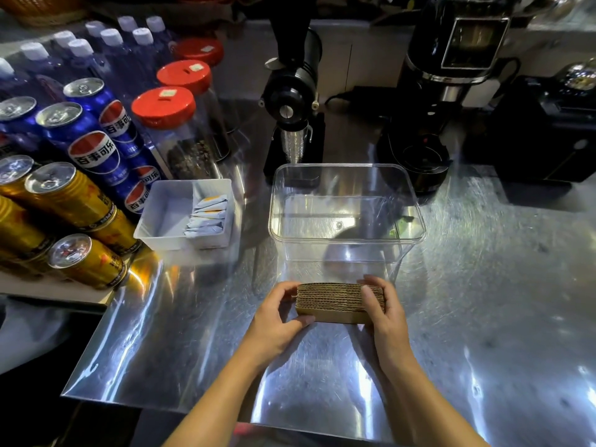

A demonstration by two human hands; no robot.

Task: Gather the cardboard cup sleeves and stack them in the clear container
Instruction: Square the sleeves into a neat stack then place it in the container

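A tight brown bundle of cardboard cup sleeves [335,301] is held on edge just above the steel counter, its corrugated edges facing up. My left hand [277,321] grips its left end, thumb on the near face and fingers behind. My right hand [383,312] clasps the right end the same way. The clear container [346,243] stands directly behind the bundle, open at the top, with nothing inside it.
A white tray [161,230] with sachets sits left of the container. Blue and gold cans [80,201] and red-lidded jars [164,108] crowd the far left. Two black grinders [293,91] [429,124] stand behind the container. The counter's left edge [87,359] drops off.
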